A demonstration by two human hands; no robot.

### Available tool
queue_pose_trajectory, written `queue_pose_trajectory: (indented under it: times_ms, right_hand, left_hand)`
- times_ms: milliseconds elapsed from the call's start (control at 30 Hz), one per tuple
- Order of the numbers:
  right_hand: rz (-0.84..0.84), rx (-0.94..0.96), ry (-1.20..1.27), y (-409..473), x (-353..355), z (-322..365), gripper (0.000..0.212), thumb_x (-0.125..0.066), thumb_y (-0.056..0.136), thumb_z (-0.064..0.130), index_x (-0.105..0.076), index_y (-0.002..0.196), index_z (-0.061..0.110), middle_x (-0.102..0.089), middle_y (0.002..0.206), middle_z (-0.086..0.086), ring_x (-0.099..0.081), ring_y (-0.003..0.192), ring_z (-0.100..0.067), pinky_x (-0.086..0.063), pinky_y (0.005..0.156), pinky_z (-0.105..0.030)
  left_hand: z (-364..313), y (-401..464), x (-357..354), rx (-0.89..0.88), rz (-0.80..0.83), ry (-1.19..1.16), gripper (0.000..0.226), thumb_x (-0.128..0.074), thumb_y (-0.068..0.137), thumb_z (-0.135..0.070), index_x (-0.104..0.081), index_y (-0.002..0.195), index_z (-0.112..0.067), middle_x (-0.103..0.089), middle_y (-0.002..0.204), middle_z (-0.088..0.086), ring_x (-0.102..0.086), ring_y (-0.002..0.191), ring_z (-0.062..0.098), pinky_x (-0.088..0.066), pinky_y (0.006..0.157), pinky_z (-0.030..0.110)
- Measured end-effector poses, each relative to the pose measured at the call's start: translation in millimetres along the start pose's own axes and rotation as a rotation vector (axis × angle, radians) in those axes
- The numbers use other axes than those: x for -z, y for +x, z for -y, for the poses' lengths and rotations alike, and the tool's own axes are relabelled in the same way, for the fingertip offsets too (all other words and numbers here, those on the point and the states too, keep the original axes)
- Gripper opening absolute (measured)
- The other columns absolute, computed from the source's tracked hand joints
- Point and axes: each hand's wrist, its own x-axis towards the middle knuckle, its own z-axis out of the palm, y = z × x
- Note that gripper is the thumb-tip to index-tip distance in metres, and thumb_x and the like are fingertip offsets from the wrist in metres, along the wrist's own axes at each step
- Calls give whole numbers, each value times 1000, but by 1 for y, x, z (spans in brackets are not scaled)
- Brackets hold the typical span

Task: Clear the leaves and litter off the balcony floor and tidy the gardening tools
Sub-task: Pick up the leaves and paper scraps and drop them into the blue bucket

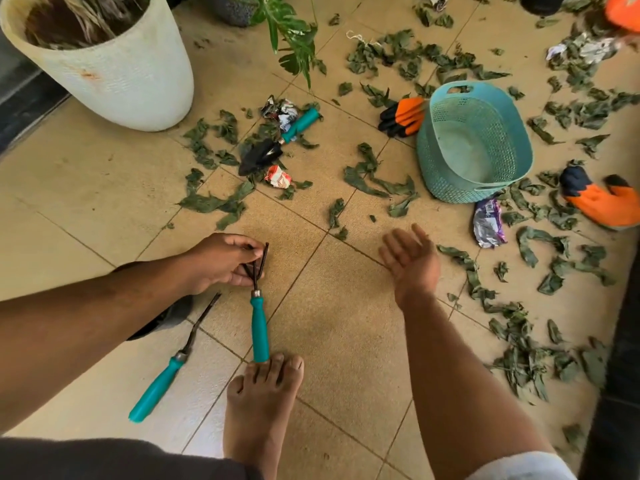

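Note:
My left hand point(221, 263) pinches the dark metal prongs of a small hand rake point(259, 327); its teal handle points back to my bare foot. A second teal-handled tool with a long dark blade point(162, 379) lies on the tile just left of it. My right hand point(412, 263) hovers open above the floor, palm up, holding nothing. Further off, a teal-handled trowel point(277, 140) lies among leaves. Dry green leaves point(367, 181) and crumpled wrappers point(488, 223) are scattered over the floor. An empty teal basket point(446, 188) stands tilted at the right.
A tall white planter point(117, 81) stands at the back left, a leafy pot plant point(294, 32) behind it. Orange-and-black gloves lie beside the basket point(403, 116) and at the right edge point(602, 202). My bare foot point(263, 403) rests on the tiles near the bottom.

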Motion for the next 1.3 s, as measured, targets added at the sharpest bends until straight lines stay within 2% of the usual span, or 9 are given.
queue_pose_trajectory:
  times_ms: [100,200,300,433,567,733,867,1000,1300]
  right_hand:
    - [78,-22,-67,-13,-13,-1,39,-38,113,34,-59,141,17,-72,130,-13,-73,115,-32,-59,97,-51]
    - [384,-280,-345,-49,-40,-42,39,-39,113,31,-60,141,14,-75,124,-12,-74,110,-34,-58,97,-58]
    - [402,-483,-419,-69,-56,-74,38,-35,114,29,-60,139,14,-78,116,-8,-78,99,-27,-64,85,-49]
    - [184,-193,-314,-56,-45,-65,32,-39,113,29,-63,134,24,-74,123,-6,-76,107,-28,-63,91,-53]
    - [82,204,-819,-49,-13,-28,36,-43,104,28,-63,133,38,-70,125,12,-67,115,-11,-58,99,-40]
    - [147,194,-1081,-62,33,-7,34,-53,101,15,-73,124,30,-73,119,16,-69,106,-5,-60,89,-29]
    - [119,214,-1144,-65,49,-6,43,-53,93,7,-74,123,30,-75,118,13,-68,105,-6,-56,88,-25]
    - [27,304,-1115,-63,66,2,47,-53,91,4,-72,127,28,-75,120,9,-68,107,-4,-57,93,-25]
    - [-294,460,-1413,-43,110,33,82,-52,83,4,-36,159,31,-32,164,-4,-29,150,-28,-32,125,-45]
  left_hand:
    - [0,8,-8,57,17,48,21,-68,103,-9,-71,123,-9,-79,110,21,-80,99,34,-63,92,54]
    - [-5,13,-22,88,28,134,19,-69,103,-10,-72,121,-14,-78,112,17,-79,100,32,-67,81,45]
    - [-7,20,-31,15,-23,350,13,-75,100,-22,-77,111,-26,-76,112,2,-69,105,20,-59,71,33]
    - [-9,30,-40,-20,12,416,16,-80,96,-20,-80,110,-29,-77,112,-5,-67,110,15,-59,72,31]
    - [-21,32,-60,-17,95,494,21,-73,99,-10,-79,111,-26,-75,116,-2,-68,110,17,-61,78,34]
    - [-55,35,-105,-192,-68,778,9,-69,97,-32,-75,103,-30,-72,112,-7,-65,102,14,-54,85,34]
    - [-79,51,-139,-345,-165,942,64,-81,89,-43,-51,143,-26,-56,133,7,-59,108,21,-50,80,34]
    - [-84,76,-163,-453,-207,1121,92,-80,90,-50,-26,162,-28,-28,155,16,-38,137,39,-48,102,47]
    - [-63,89,-162,-767,-154,1193,36,-73,99,-10,-73,135,-12,-61,142,9,-56,124,32,-49,99,39]
